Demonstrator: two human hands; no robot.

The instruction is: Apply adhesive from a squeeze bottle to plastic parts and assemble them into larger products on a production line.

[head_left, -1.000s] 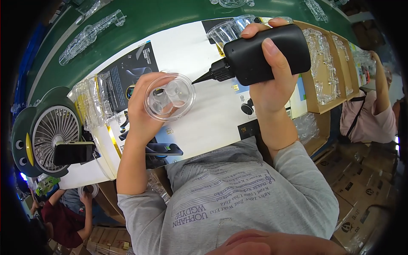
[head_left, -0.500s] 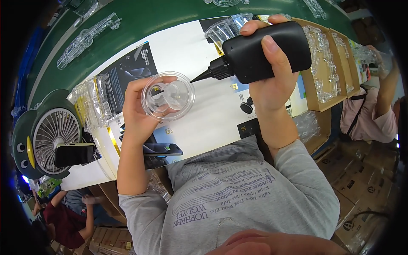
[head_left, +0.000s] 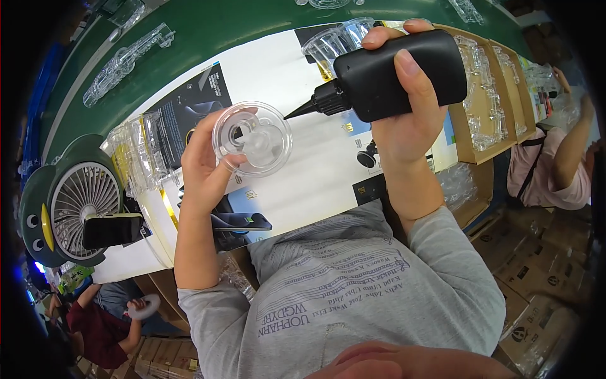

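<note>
My left hand (head_left: 205,167) grips a clear round plastic cup-like part (head_left: 273,165), its wide rim facing up toward me. A rounded clear shape sits inside that rim. Fingers and thumb wrap the part from its left side. Held on its side in my right hand (head_left: 410,136) is a black squeeze bottle (head_left: 404,76) with a long pointed nozzle. The nozzle tip is at the right edge of the clear rim; whether it touches cannot be told. Behind the bottle stand clear plastic cups (head_left: 325,49), partly hidden by it.
A green fan (head_left: 85,202) with a phone (head_left: 112,231) before it stands at left, near stacked clear parts (head_left: 142,151). Cardboard trays (head_left: 467,142) of clear parts lie at right. Another phone (head_left: 240,221) rests at the near edge. Co-workers sit at both sides.
The clear part has turned slightly in my left hand, whose thumb now shows at the rim's lower left. The bottle has shifted slightly right. At lower left, a co-worker's hand now holds a pale ring.
</note>
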